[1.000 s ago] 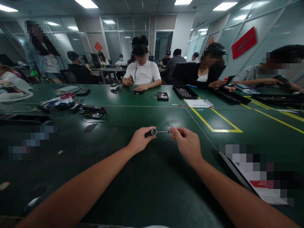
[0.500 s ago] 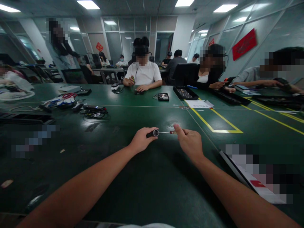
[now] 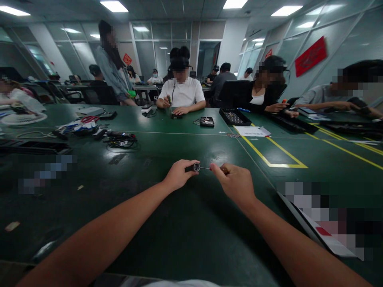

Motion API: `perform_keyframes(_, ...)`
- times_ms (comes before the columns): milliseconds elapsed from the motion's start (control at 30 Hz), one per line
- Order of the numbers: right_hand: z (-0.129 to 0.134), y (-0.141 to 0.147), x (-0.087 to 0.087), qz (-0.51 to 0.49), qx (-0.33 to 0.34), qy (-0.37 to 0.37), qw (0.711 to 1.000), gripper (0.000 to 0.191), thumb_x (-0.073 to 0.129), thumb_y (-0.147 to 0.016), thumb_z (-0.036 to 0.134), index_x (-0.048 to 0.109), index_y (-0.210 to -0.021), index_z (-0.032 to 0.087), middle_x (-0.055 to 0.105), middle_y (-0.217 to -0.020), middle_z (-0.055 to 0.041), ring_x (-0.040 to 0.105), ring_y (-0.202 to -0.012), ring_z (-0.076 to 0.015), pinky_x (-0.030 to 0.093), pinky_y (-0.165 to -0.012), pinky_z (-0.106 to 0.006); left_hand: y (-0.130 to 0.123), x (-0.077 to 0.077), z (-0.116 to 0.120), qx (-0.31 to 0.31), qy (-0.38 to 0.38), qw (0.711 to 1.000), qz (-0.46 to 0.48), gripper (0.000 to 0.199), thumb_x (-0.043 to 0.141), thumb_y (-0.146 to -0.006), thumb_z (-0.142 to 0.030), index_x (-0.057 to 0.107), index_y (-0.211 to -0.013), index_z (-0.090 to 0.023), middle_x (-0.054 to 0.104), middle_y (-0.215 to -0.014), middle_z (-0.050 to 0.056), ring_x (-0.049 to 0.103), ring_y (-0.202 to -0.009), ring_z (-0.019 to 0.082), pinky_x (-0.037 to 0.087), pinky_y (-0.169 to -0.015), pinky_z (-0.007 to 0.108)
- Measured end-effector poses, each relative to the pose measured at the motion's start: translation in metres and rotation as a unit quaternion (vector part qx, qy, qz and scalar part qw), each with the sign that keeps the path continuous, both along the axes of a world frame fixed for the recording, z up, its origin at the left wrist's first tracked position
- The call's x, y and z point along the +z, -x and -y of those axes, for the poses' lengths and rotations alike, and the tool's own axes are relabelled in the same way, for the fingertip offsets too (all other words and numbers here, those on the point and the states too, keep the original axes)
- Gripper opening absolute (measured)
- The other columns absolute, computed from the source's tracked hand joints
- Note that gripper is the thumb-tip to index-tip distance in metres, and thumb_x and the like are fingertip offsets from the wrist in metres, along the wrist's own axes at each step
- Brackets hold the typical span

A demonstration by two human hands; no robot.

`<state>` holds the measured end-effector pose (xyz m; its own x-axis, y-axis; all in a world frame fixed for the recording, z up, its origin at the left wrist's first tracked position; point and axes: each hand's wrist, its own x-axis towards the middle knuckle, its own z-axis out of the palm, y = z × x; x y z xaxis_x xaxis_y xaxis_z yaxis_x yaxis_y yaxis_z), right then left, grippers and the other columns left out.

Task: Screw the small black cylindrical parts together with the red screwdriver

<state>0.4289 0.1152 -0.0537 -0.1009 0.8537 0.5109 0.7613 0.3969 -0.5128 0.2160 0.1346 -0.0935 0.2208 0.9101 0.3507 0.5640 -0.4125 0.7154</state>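
My left hand [image 3: 177, 175] is closed around a small dark cylinder [image 3: 196, 167] with a pale ring at its end; most of it is hidden by the fingers. Closed on a screwdriver [image 3: 224, 170], my right hand [image 3: 237, 179] has its thumb forward along the tool. The thin metal shaft runs left from the thumb to the ringed end of the cylinder. Whether the tip is inside or only against it, I cannot tell. Both hands are above the green table [image 3: 191, 223].
Black cables [image 3: 121, 139] and a heap of tools [image 3: 80, 126] lie at the left. Ahead are a small black case [image 3: 207, 121], a parts tray [image 3: 235, 116] and white paper [image 3: 251, 131]. A flat board [image 3: 317, 225] lies near my right arm. Co-workers sit across the table.
My right thumb has shifted left along the screwdriver, towards the cylinder, so less shaft shows. My left hand stays nearly still. The standing person behind has moved right.
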Motion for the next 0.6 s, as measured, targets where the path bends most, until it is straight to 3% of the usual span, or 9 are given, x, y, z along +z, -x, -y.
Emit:
perform_keyframes(167, 0.002, -0.003, 0.004, 0.023, 0.043, -0.013, 0.999, 0.050, 0.052, -0.094, 0.060, 0.065, -0.064, 0.022, 0.063, -0.058, -0.0035, 0.056, -0.054, -0.0188, 0.033, -0.054, -0.032, 0.003, -0.005, -0.004, 0.012, 0.004, 1.000, 0.010, 0.040, 0.076, -0.084, -0.020, 0.070, -0.122, -0.028, 0.072, -0.116, 0.004, 0.063, -0.111, 0.025, 0.046, -0.101, 0.041)
perform_keyframes(333, -0.001, -0.003, 0.000, 0.004, 0.123, -0.027, 0.992, 0.024, 0.055, -0.096, 0.035, 0.076, -0.098, 0.024, 0.078, -0.090, -0.0064, 0.071, -0.080, -0.0242, 0.049, -0.071, -0.035, 0.005, -0.010, -0.008, 0.023, -0.009, 0.999, 0.031, 0.042, 0.076, -0.084, -0.019, 0.069, -0.125, -0.028, 0.071, -0.120, 0.004, 0.062, -0.115, 0.025, 0.045, -0.105, 0.041)
perform_keyframes(433, -0.001, -0.001, -0.002, 0.004, 0.139, -0.019, 0.990, 0.026, 0.052, -0.096, 0.031, 0.075, -0.104, 0.023, 0.078, -0.100, -0.0076, 0.072, -0.089, -0.0254, 0.052, -0.078, -0.037, 0.005, -0.011, -0.009, 0.029, -0.013, 0.999, 0.026, 0.042, 0.077, -0.083, -0.020, 0.070, -0.123, -0.028, 0.072, -0.120, 0.004, 0.063, -0.115, 0.025, 0.045, -0.105, 0.042)
perform_keyframes(600, 0.000, 0.000, -0.002, -0.017, 0.128, 0.030, 0.991, 0.046, 0.035, -0.103, 0.043, 0.074, -0.116, 0.022, 0.079, -0.100, -0.0078, 0.074, -0.092, -0.0261, 0.054, -0.080, -0.038, 0.004, -0.009, -0.008, 0.028, -0.016, 0.999, 0.010, 0.042, 0.078, -0.082, -0.021, 0.070, -0.123, -0.028, 0.072, -0.118, 0.004, 0.063, -0.113, 0.026, 0.047, -0.102, 0.042)
